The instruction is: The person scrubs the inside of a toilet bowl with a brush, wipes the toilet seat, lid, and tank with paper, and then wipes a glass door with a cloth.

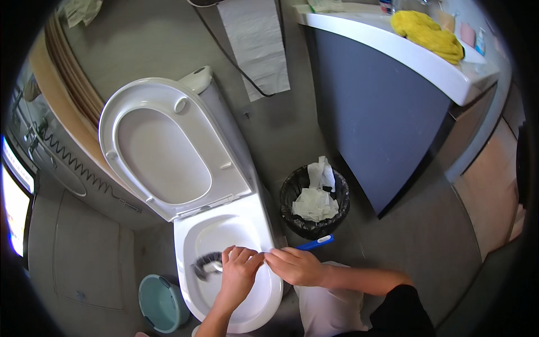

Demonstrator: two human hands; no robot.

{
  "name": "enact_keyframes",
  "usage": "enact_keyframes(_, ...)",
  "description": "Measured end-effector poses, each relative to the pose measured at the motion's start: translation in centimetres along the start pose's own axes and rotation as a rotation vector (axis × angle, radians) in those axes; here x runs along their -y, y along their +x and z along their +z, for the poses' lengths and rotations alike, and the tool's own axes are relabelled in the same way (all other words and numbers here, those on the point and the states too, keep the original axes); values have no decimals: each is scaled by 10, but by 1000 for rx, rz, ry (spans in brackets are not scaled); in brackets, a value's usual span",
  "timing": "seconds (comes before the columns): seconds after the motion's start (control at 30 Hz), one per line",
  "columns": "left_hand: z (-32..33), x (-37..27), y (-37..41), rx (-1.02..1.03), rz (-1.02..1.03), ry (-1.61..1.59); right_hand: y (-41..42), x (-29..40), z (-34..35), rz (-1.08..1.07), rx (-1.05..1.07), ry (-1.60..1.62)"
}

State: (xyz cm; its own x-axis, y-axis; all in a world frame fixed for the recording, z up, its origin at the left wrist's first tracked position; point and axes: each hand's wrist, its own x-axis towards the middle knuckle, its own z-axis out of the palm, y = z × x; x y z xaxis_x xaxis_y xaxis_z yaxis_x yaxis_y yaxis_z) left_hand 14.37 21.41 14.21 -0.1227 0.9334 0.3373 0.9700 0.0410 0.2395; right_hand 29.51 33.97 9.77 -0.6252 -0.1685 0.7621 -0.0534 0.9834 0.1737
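Observation:
Over the bowl of a white toilet (269,290), my left hand (240,263) and my right hand (292,264) meet at the rim, both closed around the handle of a toilet brush. Its dark bristle head (206,266), with a white middle, lies inside the bowl to the left of my left hand and looks blurred. The blue end of the handle (316,242) sticks out past my right hand, with a pale oval near its tip. Seat and lid (164,143) are raised against the tank.
A bin with a black liner (290,219) holds crumpled white paper, right of the toilet. A teal bucket (162,303) stands on the left. The grey vanity cabinet (379,109) rises at the right, a yellow cloth (425,36) on its white top. Toilet paper (257,46) hangs behind.

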Motion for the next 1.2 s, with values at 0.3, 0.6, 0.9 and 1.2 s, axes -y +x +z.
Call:
enact_keyframes(0.3, -1, 9, 45, -172, -61, 178, -37, -47, 8, 1024, 94, 1235)
enact_keyframes(0.6, 41, -44, 190, -363, 113, 70, 12, -153, -7, 891, -664, 1010)
enact_keyframes(0.9, 85, 12, 155, 122, -135, 286, 45, -283, 195, 823, -17, 501)
enact_keyframes(1.2, 101, 41, 111, 210, -202, 317, 57, -306, 308, 983, 145, 485)
